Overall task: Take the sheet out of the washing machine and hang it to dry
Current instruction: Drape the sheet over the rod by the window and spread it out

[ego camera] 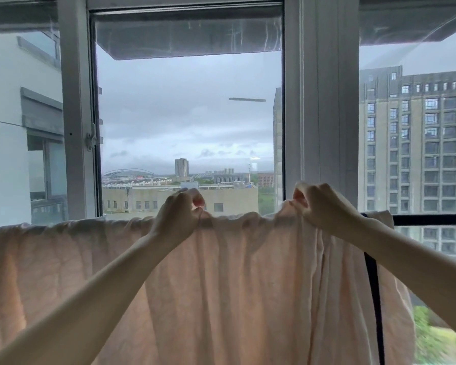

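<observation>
We judge the hanging nearly done: the sheet [221, 272] drapes over the rail [432, 219] across the lower frame, left hand [181, 214] and right hand [321, 206] pinching its bunched top edge; next, spread it.

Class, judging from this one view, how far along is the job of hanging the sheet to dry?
Done: the pale pink cotton sheet is out of the washer and draped over the black drying rail by the window. In hand: the left hand and right hand pinch its bunched top edge. Left: probably spreading out the gathers, especially towards the right end.
</observation>
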